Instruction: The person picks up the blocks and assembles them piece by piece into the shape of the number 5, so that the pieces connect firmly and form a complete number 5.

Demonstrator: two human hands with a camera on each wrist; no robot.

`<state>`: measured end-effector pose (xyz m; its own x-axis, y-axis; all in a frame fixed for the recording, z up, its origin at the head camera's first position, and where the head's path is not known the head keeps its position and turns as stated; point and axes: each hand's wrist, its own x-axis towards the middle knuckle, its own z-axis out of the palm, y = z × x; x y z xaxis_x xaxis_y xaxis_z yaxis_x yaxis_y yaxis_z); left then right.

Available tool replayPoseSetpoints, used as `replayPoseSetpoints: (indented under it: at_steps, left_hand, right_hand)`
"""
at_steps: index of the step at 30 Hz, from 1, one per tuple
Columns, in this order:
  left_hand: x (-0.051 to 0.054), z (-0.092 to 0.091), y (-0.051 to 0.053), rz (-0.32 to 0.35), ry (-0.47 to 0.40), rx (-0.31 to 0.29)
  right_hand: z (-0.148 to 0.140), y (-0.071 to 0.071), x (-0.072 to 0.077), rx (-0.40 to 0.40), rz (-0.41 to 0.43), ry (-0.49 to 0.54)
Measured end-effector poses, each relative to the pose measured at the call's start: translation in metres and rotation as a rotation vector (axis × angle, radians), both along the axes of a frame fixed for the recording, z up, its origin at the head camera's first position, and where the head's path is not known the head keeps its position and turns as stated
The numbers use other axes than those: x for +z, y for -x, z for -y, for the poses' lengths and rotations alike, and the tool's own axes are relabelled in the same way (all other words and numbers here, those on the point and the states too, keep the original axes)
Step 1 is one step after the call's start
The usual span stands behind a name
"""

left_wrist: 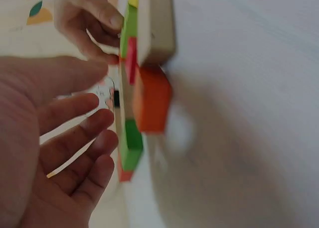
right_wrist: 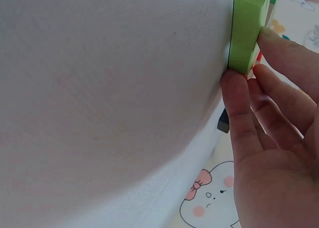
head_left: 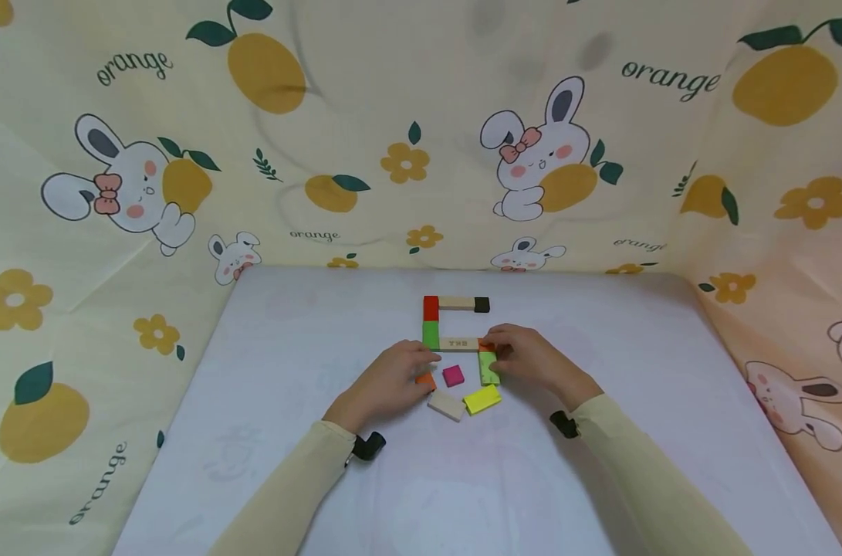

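In the head view my left hand (head_left: 393, 378) is beside an orange block (head_left: 426, 381). The left wrist view shows my left hand (left_wrist: 65, 138) with loosely bent fingers and nothing between them. My right hand (head_left: 532, 359) touches a light green block (head_left: 489, 368) and the small orange block (head_left: 486, 345) at its far end. Seen from the right wrist, the thumb rests along the light green block (right_wrist: 246, 31) while the other fingertips lie at its end, hiding most of the orange one. A plain wooden block (head_left: 458, 344) with lettering adjoins that corner.
A green block (head_left: 431, 335), a red block (head_left: 431, 308), a wooden block (head_left: 457, 303) and a black block (head_left: 481, 304) continue the outline. Closer in lie a pink block (head_left: 453, 376), a yellow block (head_left: 482, 399) and another wooden block (head_left: 447, 405) on the white table (head_left: 309, 324).
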<state>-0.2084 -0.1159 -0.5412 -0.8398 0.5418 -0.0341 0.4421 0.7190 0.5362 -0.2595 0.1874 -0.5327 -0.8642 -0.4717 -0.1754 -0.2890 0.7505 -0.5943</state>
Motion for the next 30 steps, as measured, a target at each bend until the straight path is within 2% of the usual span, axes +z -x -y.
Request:
replayPoseSetpoints:
  at_steps: [5,9,14,19,25,30]
  left_hand:
    - [0.008,-0.023,0.010,-0.001,0.065,-0.032]
    - [0.008,-0.034,0.015,0.004,0.111,-0.059]
    - [0.006,-0.039,0.018,0.015,0.126,-0.087]
    - [0.005,-0.041,0.019,0.031,0.136,-0.086]
    - [0.005,-0.039,0.019,0.047,0.103,-0.040]
    - [0.010,-0.027,0.019,0.113,-0.005,0.050]
  right_hand:
    - [-0.002,0.000,-0.001,0.009,-0.010,0.001]
    - [-0.001,0.000,-0.002,0.013,0.002,0.015]
    - [-0.001,-0.001,-0.002,0.003,0.009,0.021]
    - [-0.001,-0.002,-0.002,0.014,-0.001,0.017]
    - [0.000,-0.002,-0.001,0.018,0.010,0.023]
    - [0.001,-0.003,0.002,0.016,0.017,0.006]
